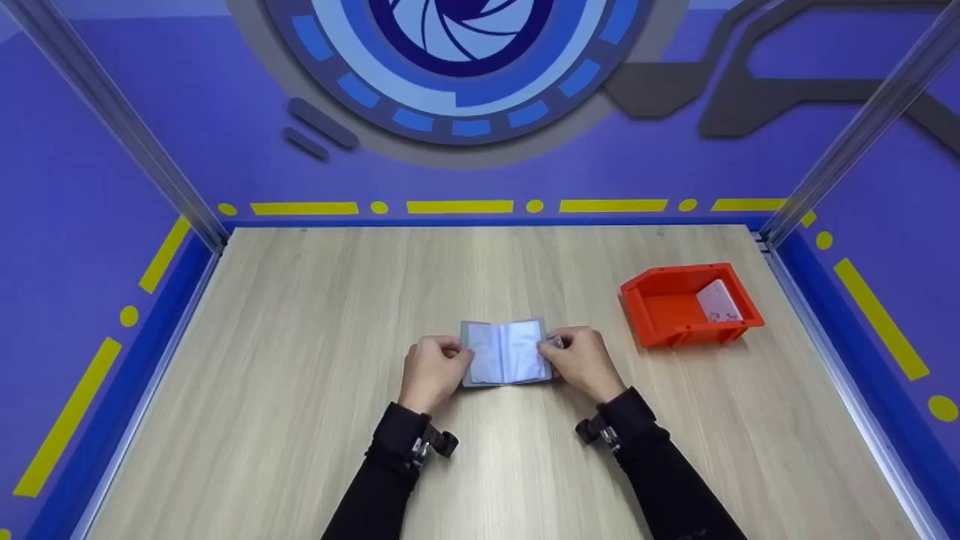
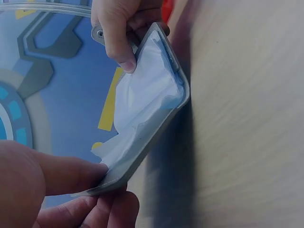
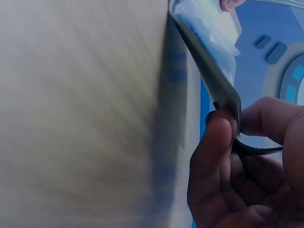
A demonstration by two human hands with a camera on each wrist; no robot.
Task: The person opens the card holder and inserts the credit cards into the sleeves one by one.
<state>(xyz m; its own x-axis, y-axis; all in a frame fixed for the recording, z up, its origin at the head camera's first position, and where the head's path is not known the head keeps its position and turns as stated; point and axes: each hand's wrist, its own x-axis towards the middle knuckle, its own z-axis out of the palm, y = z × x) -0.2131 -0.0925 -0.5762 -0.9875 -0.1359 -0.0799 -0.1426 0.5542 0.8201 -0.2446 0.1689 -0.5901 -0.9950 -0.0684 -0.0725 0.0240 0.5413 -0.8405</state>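
A small grey card holder [image 1: 465, 356] lies spread like a book, its clear plastic sleeves [image 1: 523, 351] showing whitish on both halves. My left hand [image 1: 435, 373] pinches its left edge, thumb on the sleeve side and fingers behind the cover. The right edge is pinched by my right hand [image 1: 588, 364]. In the left wrist view a strap with a metal snap [image 2: 99, 34] sticks out beside the right hand. From the right wrist view, the cover [image 3: 209, 71] is tilted and the strap [image 3: 259, 151] curves away under the right thumb and index finger.
An orange-red plastic bin [image 1: 637, 315] stands to the right on the wood-grain table [image 1: 315, 315]. Inside it, a pale pinkish card [image 1: 718, 300] leans at the right end. Blue-purple panels [image 1: 180, 135] with yellow marks wall the table at the back and sides.
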